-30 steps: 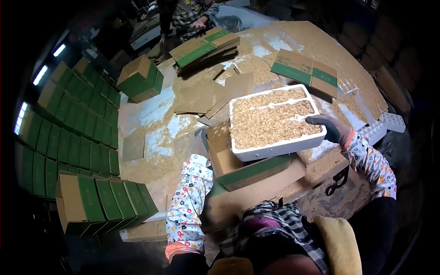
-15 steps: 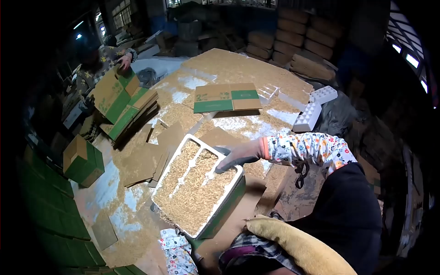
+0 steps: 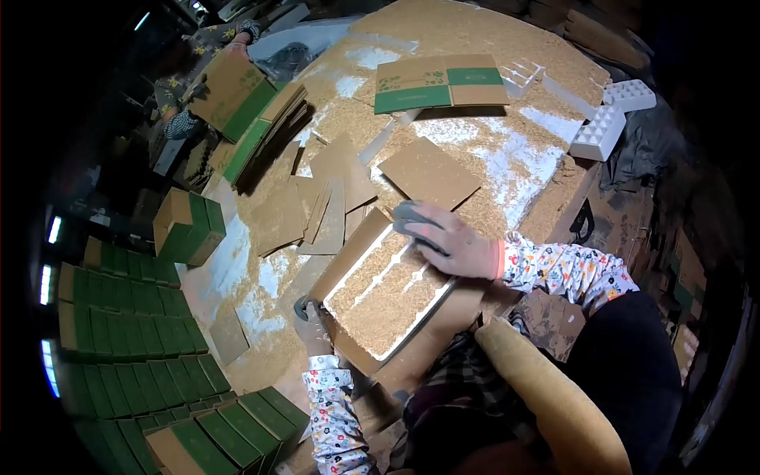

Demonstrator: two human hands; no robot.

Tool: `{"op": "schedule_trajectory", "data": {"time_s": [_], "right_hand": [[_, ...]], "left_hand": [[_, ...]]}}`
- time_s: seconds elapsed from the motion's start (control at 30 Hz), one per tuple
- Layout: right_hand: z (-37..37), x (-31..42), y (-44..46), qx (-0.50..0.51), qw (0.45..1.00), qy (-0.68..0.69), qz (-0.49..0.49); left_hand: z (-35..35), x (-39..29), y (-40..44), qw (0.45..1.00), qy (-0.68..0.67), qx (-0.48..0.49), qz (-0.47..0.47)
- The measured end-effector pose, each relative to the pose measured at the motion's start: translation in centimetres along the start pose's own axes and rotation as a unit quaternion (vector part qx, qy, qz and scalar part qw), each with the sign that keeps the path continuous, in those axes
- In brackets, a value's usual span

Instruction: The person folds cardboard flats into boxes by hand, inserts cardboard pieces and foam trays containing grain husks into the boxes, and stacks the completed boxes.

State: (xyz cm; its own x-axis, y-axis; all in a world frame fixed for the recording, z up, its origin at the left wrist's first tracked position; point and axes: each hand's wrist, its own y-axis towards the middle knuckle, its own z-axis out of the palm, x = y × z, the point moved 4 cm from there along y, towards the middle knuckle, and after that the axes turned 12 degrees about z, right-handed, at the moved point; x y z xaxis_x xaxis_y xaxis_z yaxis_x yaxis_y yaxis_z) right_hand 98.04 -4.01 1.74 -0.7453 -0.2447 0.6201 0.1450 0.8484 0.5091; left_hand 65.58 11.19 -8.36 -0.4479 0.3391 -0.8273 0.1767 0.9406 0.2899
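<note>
A white foam tray (image 3: 378, 348) full of loose tan husks or shavings sits inside an open cardboard box (image 3: 352, 249), whose brown walls rise around it. Ridges of the foam show through the fill. My left hand (image 3: 315, 328), in a glove with dark fingertips, grips the box at its near left side. Across the tray's far right corner lies my right hand (image 3: 450, 241), gloved too, its fingers stretched out over the rim. Just beyond the box are flat cardboard sheets (image 3: 429, 172).
Packed green boxes (image 3: 142, 340) line the left side. A single open box (image 3: 190, 227) stands nearby. Flattened cartons (image 3: 439, 83) lie farther back, with white foam trays (image 3: 599, 132) at the right edge. A co-worker's hand (image 3: 237, 46) holds cartons at upper left.
The tray sat higher, above the green box; now brown box walls surround it. My right hand has shifted to the far corner, and my left hand has come into view. The camera has tilted down.
</note>
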Motion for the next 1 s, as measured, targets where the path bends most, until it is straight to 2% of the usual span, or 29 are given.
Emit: {"op": "schedule_trajectory", "data": {"time_s": [0.03, 0.1, 0.13, 0.17, 0.2, 0.27, 0.33, 0.37, 0.4, 0.43, 0.47, 0.5, 0.53, 0.57, 0.63, 0.67, 0.7, 0.73, 0.77, 0.8, 0.83, 0.87, 0.9, 0.93, 0.97, 1.0], "right_hand": [[-0.6, -2.7, 0.3, -0.02, 0.997, -0.069, 0.003], [0.6, -11.5, -0.2, 0.067, 0.971, -0.099, 0.206], [1.5, -15.1, -1.5, 0.117, 0.927, -0.265, 0.239], [3.4, -20.2, -3.2, 0.181, 0.888, -0.348, 0.24], [3.7, -22.7, -3.6, 0.229, 0.875, -0.357, 0.236], [4.4, -25.4, -0.9, 0.18, 0.893, -0.343, 0.229], [2.6, -22.2, 5.0, 0.098, 0.941, -0.304, 0.111], [1.2, -20.7, 7.9, -0.008, 0.967, -0.251, 0.049], [-0.5, -19.5, 10.6, -0.055, 0.987, -0.106, 0.109], [-2.6, -17.5, 12.6, -0.123, 0.968, 0.0, 0.216], [-4.2, -16.5, 14.3, -0.216, 0.948, 0.129, 0.194], [-5.2, -15.4, 15.1, -0.104, 0.918, 0.29, 0.252], [-6.2, -12.8, 14.6, 0.037, 0.9, 0.296, 0.317], [-5.8, -9.5, 13.2, 0.079, 0.89, 0.318, 0.318], [-3.5, -4.9, 8.5, 0.153, 0.862, 0.349, 0.334], [-1.0, -4.2, 5.4, 0.198, 0.84, 0.355, 0.359], [1.6, -3.8, 2.9, 0.266, 0.865, 0.279, 0.323], [3.6, -3.3, 0.9, 0.332, 0.878, 0.199, 0.281], [4.5, -1.6, 0.0, 0.276, 0.934, 0.066, 0.218], [5.3, 0.6, 0.2, 0.212, 0.964, -0.069, 0.144], [5.6, 3.0, 1.2, 0.16, 0.975, -0.149, 0.048], [6.4, 4.5, 1.6, 0.165, 0.947, -0.276, -0.026], [8.6, 3.5, 1.1, 0.291, 0.922, -0.249, 0.046], [10.7, 2.0, -0.3, 0.415, 0.876, -0.215, 0.12], [11.1, 1.6, -1.3, 0.484, 0.834, -0.256, 0.074], [11.5, 0.6, -1.2, 0.542, 0.787, -0.293, 0.025]], "left_hand": [[-0.1, -1.0, -0.1, 0.999, 0.037, 0.001, 0.007], [0.2, -2.5, -0.2, 0.997, 0.063, -0.017, 0.028], [0.6, -3.0, 0.0, 0.997, 0.068, -0.023, 0.008], [0.7, -3.5, -0.1, 0.997, 0.073, -0.028, -0.014], [0.7, -3.7, -0.2, 0.996, 0.075, -0.036, -0.038], [0.7, -2.5, -0.1, 0.996, 0.077, -0.051, -0.011], [0.5, -2.3, -0.3, 0.993, 0.101, -0.05, -0.023], [0.6, -1.9, -0.6, 0.994, 0.05, -0.071, -0.061], [0.6, -2.9, -0.4, 0.994, 0.08, -0.051, -0.055], [0.4, -3.9, -0.3, 0.986, 0.16, -0.035, -0.035], [0.0, -2.5, -0.2, 0.985, 0.167, -0.011, -0.038], [-0.7, -1.9, 0.3, 0.991, 0.103, 0.08, -0.041], [-1.5, -5.4, 0.4, 0.958, 0.27, 0.091, 0.042], [-2.6, -7.9, 0.7, 0.965, 0.236, 0.056, 0.098], [-3.5, -15.3, 0.1, 0.934, 0.238, 0.05, 0.262], [-2.9, -18.3, -1.2, 0.912, 0.29, 0.112, 0.267], [-1.3, -18.7, -2.3, 0.867, 0.338, 0.238, 0.28], [0.8, -17.6, -4.1, 0.843, 0.353, 0.321, 0.249], [3.1, -14.6, -6.1, 0.804, 0.369, 0.439, 0.158], [5.3, -11.5, -7.2, 0.774, 0.346, 0.524, 0.081], [7.0, -9.9, -7.9, 0.753, 0.392, 0.522, 0.085], [7.5, -10.2, -7.8, 0.759, 0.372, 0.53, 0.07], [7.9, -10.7, -7.1, 0.763, 0.353, 0.538, 0.058], [8.1, -11.2, -6.7, 0.765, 0.332, 0.551, 0.043], [7.1, -12.0, -6.0, 0.756, 0.32, 0.567, 0.066], [5.5, -11.5, -5.5, 0.842, 0.254, 0.465, 0.099]]}}
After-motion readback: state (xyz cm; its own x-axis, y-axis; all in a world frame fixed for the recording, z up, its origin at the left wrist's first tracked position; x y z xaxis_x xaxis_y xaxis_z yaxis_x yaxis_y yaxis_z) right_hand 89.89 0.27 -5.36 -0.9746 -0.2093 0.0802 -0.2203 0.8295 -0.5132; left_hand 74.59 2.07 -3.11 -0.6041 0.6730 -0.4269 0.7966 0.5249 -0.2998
